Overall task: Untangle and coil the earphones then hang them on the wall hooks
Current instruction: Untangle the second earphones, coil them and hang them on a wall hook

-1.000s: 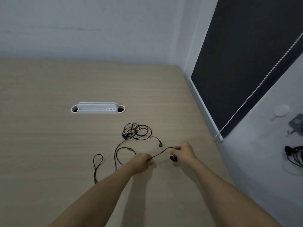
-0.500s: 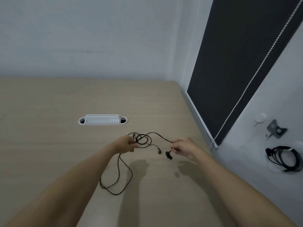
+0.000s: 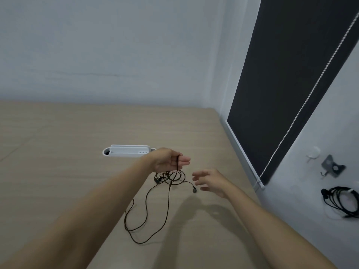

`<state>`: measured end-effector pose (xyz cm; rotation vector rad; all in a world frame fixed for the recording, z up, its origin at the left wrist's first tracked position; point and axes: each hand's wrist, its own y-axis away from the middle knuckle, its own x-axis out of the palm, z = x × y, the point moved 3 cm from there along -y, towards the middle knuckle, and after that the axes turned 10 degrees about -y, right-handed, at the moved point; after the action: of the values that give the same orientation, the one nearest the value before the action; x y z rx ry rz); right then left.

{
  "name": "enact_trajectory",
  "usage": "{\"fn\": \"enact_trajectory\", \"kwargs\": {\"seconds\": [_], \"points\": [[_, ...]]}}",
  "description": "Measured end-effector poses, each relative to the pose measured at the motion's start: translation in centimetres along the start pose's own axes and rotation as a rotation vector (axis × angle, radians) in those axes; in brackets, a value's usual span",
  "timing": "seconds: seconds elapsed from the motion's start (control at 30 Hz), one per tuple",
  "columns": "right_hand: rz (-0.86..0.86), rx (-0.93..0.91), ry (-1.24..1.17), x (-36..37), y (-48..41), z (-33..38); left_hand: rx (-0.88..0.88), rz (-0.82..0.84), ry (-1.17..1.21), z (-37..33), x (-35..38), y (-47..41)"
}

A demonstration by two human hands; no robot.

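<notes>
Though tangled, one earphone set (image 3: 169, 177).

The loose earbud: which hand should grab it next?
Probably the right hand: it is open, empty and close beside the earbud. The left hand is raised, with the cord hanging from it.
</notes>
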<state>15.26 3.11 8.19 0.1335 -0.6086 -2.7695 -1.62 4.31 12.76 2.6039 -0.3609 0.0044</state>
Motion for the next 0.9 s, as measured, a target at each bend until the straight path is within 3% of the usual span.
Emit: {"fn": "enact_trajectory", "kwargs": {"seconds": [0.17,0.4,0.57,0.67,0.8,0.9], "points": [[0.175,-0.011,0.006,2.2,-0.2,0.3,0.042,-0.026,0.048,-0.4,1.0,-0.2],[0.178,-0.071,-0.007,3.4,-0.2,0.3,0.031,-0.059,0.104,-0.7,0.6,0.1],[0.15,-0.071,-0.248,2.4,0.3,2.9,-0.065,-0.291,-0.219,0.6,-1.3,-0.1],[0.124,-0.128,0.024,2.0,0.7,4.8,0.051,-0.459,-0.603,0.8,-2.0,-0.4],[0.105,-0.192,0.144,1.8,1.1,6.8,0.15,-0.096,-0.425,0.5,0.2,0.1],[-0.06,-0.264,0.112,0.4,0.9,8.0,0.136,-0.025,-0.257,0.6,0.8,0.2]]}}
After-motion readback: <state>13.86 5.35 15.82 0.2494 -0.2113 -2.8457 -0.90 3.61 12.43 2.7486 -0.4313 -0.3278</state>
